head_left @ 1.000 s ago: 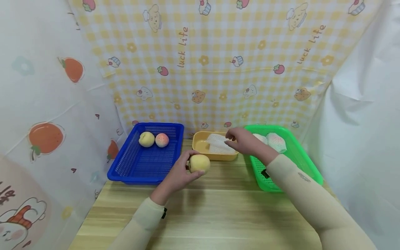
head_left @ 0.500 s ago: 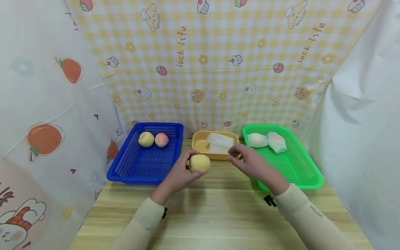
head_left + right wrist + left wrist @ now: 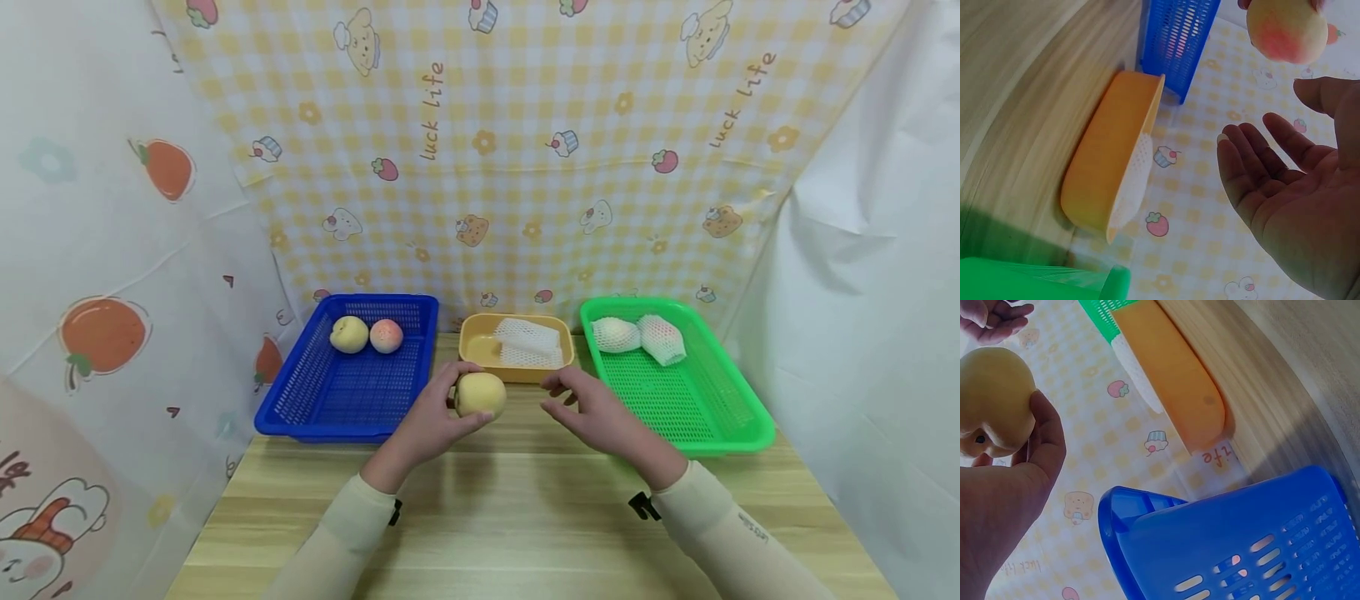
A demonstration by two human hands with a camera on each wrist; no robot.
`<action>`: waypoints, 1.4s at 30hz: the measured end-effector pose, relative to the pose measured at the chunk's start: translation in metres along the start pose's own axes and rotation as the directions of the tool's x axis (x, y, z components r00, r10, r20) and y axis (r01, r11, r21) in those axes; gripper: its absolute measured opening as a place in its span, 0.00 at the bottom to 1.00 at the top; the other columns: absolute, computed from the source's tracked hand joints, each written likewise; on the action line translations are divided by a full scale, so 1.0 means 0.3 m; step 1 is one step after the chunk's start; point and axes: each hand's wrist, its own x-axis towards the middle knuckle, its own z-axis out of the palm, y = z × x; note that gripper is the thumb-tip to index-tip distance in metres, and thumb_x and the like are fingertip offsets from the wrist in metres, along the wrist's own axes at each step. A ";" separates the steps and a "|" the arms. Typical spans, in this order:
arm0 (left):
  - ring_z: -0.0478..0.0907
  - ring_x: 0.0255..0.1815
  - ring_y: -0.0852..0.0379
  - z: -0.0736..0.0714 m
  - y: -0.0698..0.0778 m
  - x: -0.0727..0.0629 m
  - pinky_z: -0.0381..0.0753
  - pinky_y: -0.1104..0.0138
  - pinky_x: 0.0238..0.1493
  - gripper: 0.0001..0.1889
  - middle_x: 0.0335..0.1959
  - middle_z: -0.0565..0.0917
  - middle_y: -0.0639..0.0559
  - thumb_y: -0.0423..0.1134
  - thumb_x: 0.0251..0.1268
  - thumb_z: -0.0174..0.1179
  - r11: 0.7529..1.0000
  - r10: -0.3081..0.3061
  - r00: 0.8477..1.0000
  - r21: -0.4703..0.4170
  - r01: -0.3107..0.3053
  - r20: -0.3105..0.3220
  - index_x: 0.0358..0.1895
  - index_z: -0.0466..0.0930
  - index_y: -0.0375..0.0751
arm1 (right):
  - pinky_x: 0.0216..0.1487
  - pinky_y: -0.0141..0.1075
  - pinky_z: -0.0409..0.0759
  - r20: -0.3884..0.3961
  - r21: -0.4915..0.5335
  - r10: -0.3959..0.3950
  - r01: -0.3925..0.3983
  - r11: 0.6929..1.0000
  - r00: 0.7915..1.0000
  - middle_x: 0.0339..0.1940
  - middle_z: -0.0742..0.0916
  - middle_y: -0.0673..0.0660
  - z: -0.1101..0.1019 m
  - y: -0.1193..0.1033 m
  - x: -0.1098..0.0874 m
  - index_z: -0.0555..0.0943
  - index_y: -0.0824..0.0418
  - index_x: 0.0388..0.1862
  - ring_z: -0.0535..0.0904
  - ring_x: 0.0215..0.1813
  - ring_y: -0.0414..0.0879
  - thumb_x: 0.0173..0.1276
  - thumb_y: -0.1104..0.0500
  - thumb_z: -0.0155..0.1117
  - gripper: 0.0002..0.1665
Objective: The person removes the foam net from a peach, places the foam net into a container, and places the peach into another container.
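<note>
A pale yellow peach (image 3: 481, 395) is held up in my left hand (image 3: 431, 421), thumb and fingers around its sides. In the right wrist view the same peach (image 3: 1287, 30) shows a red blush, and in the left wrist view its stem hollow faces the wrist. My right hand (image 3: 596, 415) hovers to the right of the peach, apart from it. Nothing is between its loosely bent fingers (image 3: 1241, 165). Behind both hands, white foam fruit nets (image 3: 528, 342) lie in a yellow-orange tray (image 3: 480, 371).
At left stands a blue basket (image 3: 300, 429) with a yellow peach (image 3: 349, 334) and a pinkish peach (image 3: 386, 336). At right a green basket (image 3: 738, 408) holds two net-wrapped fruits, one pale (image 3: 617, 335) and one reddish (image 3: 662, 340). Patterned cloth hangs behind the wooden table (image 3: 517, 533).
My right hand has drawn back from over the tray and its nets, down towards the table front, with nothing in it. The left hand keeps the peach in about the same place.
</note>
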 end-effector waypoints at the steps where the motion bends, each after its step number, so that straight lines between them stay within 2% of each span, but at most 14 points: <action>1: 0.78 0.58 0.40 0.000 0.000 0.000 0.84 0.42 0.54 0.35 0.66 0.77 0.48 0.46 0.69 0.79 1.000 -0.001 1.000 -0.001 0.001 0.000 0.75 0.74 0.50 | 0.55 0.50 0.88 -0.001 0.004 0.002 -0.002 1.000 1.000 0.56 0.87 0.51 0.001 0.000 0.000 0.83 0.56 0.61 0.85 0.54 0.46 0.83 0.57 0.71 0.13; 5: 0.78 0.57 0.43 0.002 0.001 0.000 0.84 0.43 0.54 0.34 0.65 0.77 0.48 0.47 0.69 0.79 1.000 0.002 1.000 -0.005 -0.002 0.003 0.74 0.74 0.51 | 0.55 0.50 0.88 -0.002 0.019 0.005 -0.005 1.000 1.000 0.56 0.87 0.51 0.002 0.000 0.001 0.83 0.55 0.61 0.85 0.55 0.46 0.83 0.58 0.71 0.13; 14: 0.79 0.56 0.47 -0.001 0.005 0.000 0.84 0.51 0.53 0.34 0.66 0.77 0.50 0.47 0.70 0.78 1.000 -0.005 1.000 0.016 0.005 0.021 0.75 0.74 0.51 | 0.53 0.48 0.88 0.014 0.020 -0.002 0.001 1.000 1.000 0.55 0.87 0.52 0.014 0.001 -0.001 0.83 0.53 0.58 0.85 0.53 0.44 0.83 0.58 0.71 0.10; 19: 0.80 0.56 0.49 -0.047 0.025 0.003 0.85 0.54 0.53 0.33 0.68 0.77 0.50 0.48 0.70 0.79 0.998 -0.037 0.996 0.050 0.033 0.087 0.74 0.75 0.54 | 0.52 0.45 0.88 0.028 0.038 -0.006 0.005 0.999 1.000 0.54 0.88 0.55 0.021 -0.005 -0.003 0.83 0.53 0.57 0.85 0.53 0.45 0.83 0.58 0.71 0.09; 21: 0.81 0.57 0.48 -0.090 0.040 0.006 0.86 0.53 0.53 0.34 0.68 0.77 0.49 0.48 0.70 0.79 0.997 -0.040 0.992 0.074 0.032 0.118 0.74 0.75 0.53 | 0.52 0.44 0.87 0.029 0.042 -0.007 0.006 0.999 1.000 0.53 0.88 0.54 0.020 -0.009 -0.003 0.83 0.53 0.56 0.85 0.52 0.44 0.83 0.58 0.71 0.08; 24: 0.81 0.58 0.46 -0.180 0.057 0.016 0.86 0.51 0.54 0.35 0.69 0.77 0.48 0.49 0.69 0.80 0.991 -0.036 0.989 0.129 0.018 0.141 0.75 0.76 0.53 | 0.52 0.43 0.87 0.034 0.040 -0.003 0.001 0.999 0.999 0.53 0.88 0.53 0.015 -0.012 -0.004 0.84 0.52 0.56 0.85 0.51 0.44 0.83 0.58 0.70 0.07; 27: 0.82 0.58 0.45 -0.291 0.066 0.031 0.86 0.49 0.54 0.35 0.70 0.76 0.47 0.50 0.68 0.80 0.982 -0.044 0.989 0.186 0.017 0.141 0.75 0.76 0.53 | 0.51 0.42 0.87 0.036 0.039 0.003 -0.005 0.999 0.999 0.52 0.88 0.54 0.009 -0.012 -0.007 0.84 0.53 0.55 0.85 0.51 0.44 0.83 0.58 0.71 0.07; 32: 0.82 0.56 0.45 -0.458 0.057 0.066 0.86 0.50 0.52 0.35 0.68 0.79 0.46 0.51 0.70 0.79 0.955 -0.099 0.986 0.291 0.057 0.132 0.74 0.74 0.49 | 0.51 0.42 0.87 0.036 0.036 0.003 -0.004 0.999 0.999 0.51 0.88 0.51 0.003 -0.009 -0.011 0.84 0.53 0.54 0.86 0.50 0.44 0.83 0.58 0.71 0.06; 36: 0.82 0.52 0.46 -0.548 0.034 0.098 0.85 0.52 0.50 0.34 0.62 0.83 0.43 0.51 0.70 0.78 0.917 -0.151 0.981 0.388 0.092 0.123 0.73 0.74 0.45 | 0.51 0.41 0.87 0.042 0.039 0.004 -0.006 0.999 0.999 0.50 0.87 0.49 0.006 -0.005 -0.016 0.84 0.52 0.54 0.86 0.50 0.43 0.82 0.58 0.71 0.07; 42: 0.80 0.47 0.45 -0.635 -0.028 0.135 0.80 0.51 0.48 0.30 0.55 0.84 0.40 0.48 0.73 0.76 0.841 -0.205 0.973 0.528 0.117 0.111 0.69 0.75 0.37 | 0.53 0.45 0.87 0.064 0.051 0.021 -0.025 0.998 0.998 0.50 0.87 0.48 0.018 0.003 -0.023 0.84 0.54 0.54 0.85 0.52 0.43 0.83 0.58 0.71 0.07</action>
